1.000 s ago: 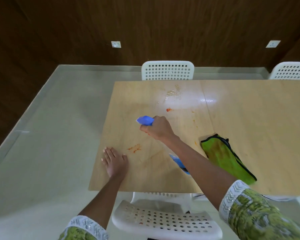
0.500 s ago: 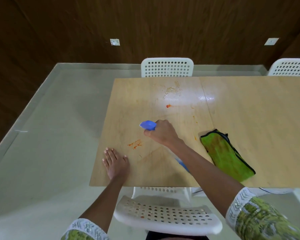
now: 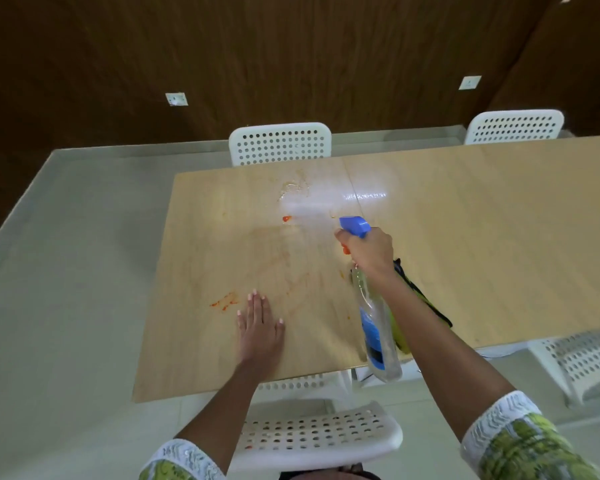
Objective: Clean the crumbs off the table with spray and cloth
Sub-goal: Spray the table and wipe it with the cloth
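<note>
My right hand [image 3: 369, 252] grips a clear spray bottle [image 3: 376, 327] with a blue nozzle, held tilted above the wooden table [image 3: 499, 237], nozzle facing the far side. A white mist streak runs from the nozzle toward an orange spot [image 3: 287, 218] and pale crumbs [image 3: 293, 185]. My left hand [image 3: 260, 327] lies flat on the table, fingers apart, next to orange smears [image 3: 224, 301]. The green cloth [image 3: 420, 303] lies on the table, mostly hidden behind my right forearm.
White perforated chairs stand around the table: one at the far side [image 3: 280, 143], one at the far right [image 3: 515, 126], one right below me [image 3: 321, 434], one at the near right [image 3: 582, 362]. A dark wooden wall closes the back.
My right hand with the spray bottle has moved right and farther from me, and a mist streak now shows. The left hand stays flat near the smears.
</note>
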